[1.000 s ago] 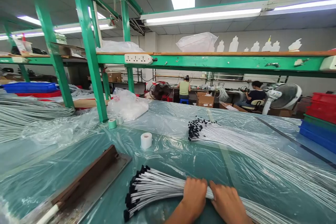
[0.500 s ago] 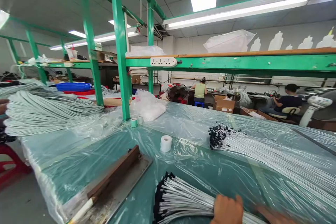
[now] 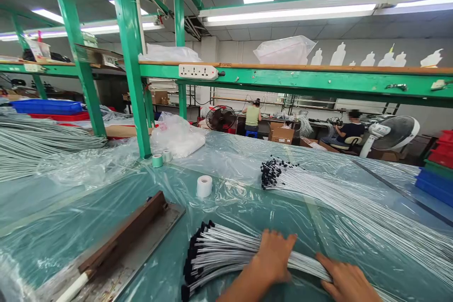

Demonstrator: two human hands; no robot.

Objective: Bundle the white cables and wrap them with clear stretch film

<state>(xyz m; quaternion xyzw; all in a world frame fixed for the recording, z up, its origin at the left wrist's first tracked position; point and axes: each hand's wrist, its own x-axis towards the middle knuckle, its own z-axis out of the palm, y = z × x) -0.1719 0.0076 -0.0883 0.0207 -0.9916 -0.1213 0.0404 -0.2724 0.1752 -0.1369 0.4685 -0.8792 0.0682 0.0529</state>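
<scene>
Stopping splay is probably why the cable bundle (image 3: 226, 247) gets gripped twice, near side of the worktop (image 3: 247, 210): left hand (image 3: 272, 257) curled over it, right hand (image 3: 347, 281) pinched round it farther right.

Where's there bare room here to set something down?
On the film-covered table, room shows between the white tape roll and the near black-tipped cable bundle, and in the strip between that and the far cable bundle. Crowded: around the left hand and right hand at the near bundle, and the far left, with its cable pile and crumpled plastic.
</scene>
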